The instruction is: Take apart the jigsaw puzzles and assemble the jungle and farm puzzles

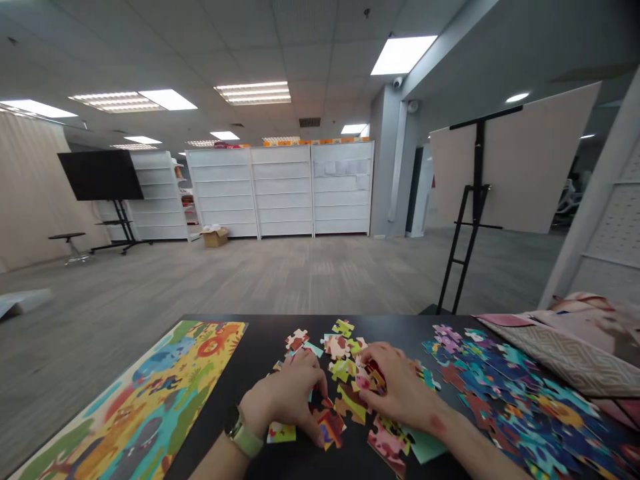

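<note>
My left hand (293, 393), with a watch (240, 430) on its wrist, is curled low over the black table. Its thumb and index finger close about an orange and purple puzzle piece (331, 427). My right hand (397, 383) bends its fingers and thumb around a red and yellow puzzle piece (376, 380), partly covered by the fingers. Between the hands lie loose green pieces (343, 369) and a brown and yellow piece (351, 403). Pink pieces (387, 445) rest below my right hand. Pieces under both palms are hidden.
A colourful animal picture sheet (170, 393) lies on the left of the black table (220, 427). A heap of dark blue pieces (520, 400) spreads at the right, beside a patterned bag (565, 347). An easel stand (463, 247) stands beyond the table.
</note>
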The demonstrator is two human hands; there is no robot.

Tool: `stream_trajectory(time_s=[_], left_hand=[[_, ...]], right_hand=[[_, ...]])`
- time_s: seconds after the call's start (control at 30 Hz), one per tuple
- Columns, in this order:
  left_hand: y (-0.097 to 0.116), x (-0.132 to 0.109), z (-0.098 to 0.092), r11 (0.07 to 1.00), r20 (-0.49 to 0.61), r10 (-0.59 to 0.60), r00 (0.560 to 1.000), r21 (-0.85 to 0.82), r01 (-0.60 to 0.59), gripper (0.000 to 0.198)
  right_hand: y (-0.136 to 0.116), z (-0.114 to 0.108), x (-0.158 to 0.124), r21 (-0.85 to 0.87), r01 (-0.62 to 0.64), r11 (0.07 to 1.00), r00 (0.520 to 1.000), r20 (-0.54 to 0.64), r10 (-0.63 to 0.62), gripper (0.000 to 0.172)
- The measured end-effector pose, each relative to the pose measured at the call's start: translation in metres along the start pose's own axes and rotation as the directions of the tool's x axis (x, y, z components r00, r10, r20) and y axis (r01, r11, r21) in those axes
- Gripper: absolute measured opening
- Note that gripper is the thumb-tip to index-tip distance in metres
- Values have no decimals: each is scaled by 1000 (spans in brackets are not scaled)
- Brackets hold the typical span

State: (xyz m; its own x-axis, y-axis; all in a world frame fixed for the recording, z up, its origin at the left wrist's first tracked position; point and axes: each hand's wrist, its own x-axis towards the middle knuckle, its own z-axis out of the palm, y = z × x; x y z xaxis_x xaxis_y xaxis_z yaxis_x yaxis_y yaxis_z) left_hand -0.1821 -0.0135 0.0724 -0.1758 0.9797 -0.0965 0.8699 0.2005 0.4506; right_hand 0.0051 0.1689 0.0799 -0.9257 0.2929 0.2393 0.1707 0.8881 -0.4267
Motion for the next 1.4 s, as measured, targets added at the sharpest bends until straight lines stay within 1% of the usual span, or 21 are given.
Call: stream_trajectory(time_s=[0.07, 0.2, 0.3, 0.37, 0.4, 0.43, 0.5, 0.57, 0.63, 0.73, 0.83, 0.9, 0.93, 1.0, 1.07, 1.13, 1.2, 1.23, 1.27, 1.3, 1.4], left_hand=[[3, 0, 0, 998, 29, 51, 998, -26, -51, 49], [12, -1, -4, 978, 100, 197, 975, -84, -189, 25], [17, -2, -4, 962, 122, 252, 960, -139, -234, 32], [17, -2, -2, 966, 111, 232, 966, -144, -216, 30], [16, -2, -1, 974, 81, 200, 977, -127, -189, 28], [15, -2, 1, 984, 33, 154, 987, -101, -150, 31], [12, -1, 4, 997, -69, 63, 996, -31, -65, 48], [9, -1, 6, 1000, -99, 14, 995, 25, -12, 51], [8, -2, 7, 999, -54, 21, 998, 41, -19, 46], [8, -5, 6, 995, 31, 101, 994, 24, -101, 36], [12, -8, 1, 969, 120, 245, 962, -1, -247, 23], [14, -9, -5, 950, 174, 312, 934, -57, -307, 25], [15, -9, -7, 949, 185, 315, 931, -94, -302, 29], [17, -9, -12, 968, 174, 231, 957, -142, -208, 39], [18, -9, -13, 990, 147, 78, 986, -130, -59, 45], [18, -9, -11, 998, 138, -29, 990, -60, 37, 40], [18, -9, -6, 1000, 143, -23, 989, 13, 21, 31], [17, -10, -3, 999, 147, 3, 989, 35, -8, 28], [17, -10, -2, 998, 153, 28, 988, 47, -36, 27], [17, -10, 0, 997, 166, 44, 985, 48, -53, 26], [19, -12, -1, 1000, 234, 9, 972, 21, -15, 28]], right_hand=[[1, 2, 1, 11, -54, 998, 998, 15, 54, 26], [7, 4, 3, 70, -45, 997, 999, -9, 45, 31], [16, 0, 6, 83, -29, 996, 999, -37, 32, 32], [23, -6, 6, 76, -5, 997, 1000, -20, 7, 31], [26, -9, 6, 62, 0, 998, 1000, -7, 1, 31], [29, -13, 5, 39, -2, 999, 1000, 8, 2, 33], [33, -18, 2, -23, -15, 1000, 999, 47, 16, 32], [34, -20, -1, -75, -20, 997, 996, 89, 27, 31], [35, -20, -3, -96, -28, 995, 993, 115, 39, 33], [33, -17, -2, -85, -26, 996, 992, 121, 36, 38], [28, -17, -1, -14, -27, 1000, 991, 132, 29, 41], [22, -19, -1, 64, -38, 997, 988, 154, 28, 35], [18, -19, -1, 113, -44, 993, 986, 165, 25, 32], [9, -18, -2, 237, -55, 970, 980, 197, 7, 29], [0, -12, -5, 395, -104, 913, 964, 266, -5, 30], [-10, -3, -9, 518, -214, 828, 916, 400, -14, 31], [-18, 7, -13, 539, -311, 783, 850, 526, -24, 28], [-21, 11, -15, 524, -321, 789, 833, 553, -28, 25], [-23, 14, -15, 499, -300, 813, 836, 548, -28, 22], [-25, 15, -15, 467, -256, 846, 857, 515, -26, 20], [-25, 14, -12, 343, -128, 930, 930, 367, -8, 18]])
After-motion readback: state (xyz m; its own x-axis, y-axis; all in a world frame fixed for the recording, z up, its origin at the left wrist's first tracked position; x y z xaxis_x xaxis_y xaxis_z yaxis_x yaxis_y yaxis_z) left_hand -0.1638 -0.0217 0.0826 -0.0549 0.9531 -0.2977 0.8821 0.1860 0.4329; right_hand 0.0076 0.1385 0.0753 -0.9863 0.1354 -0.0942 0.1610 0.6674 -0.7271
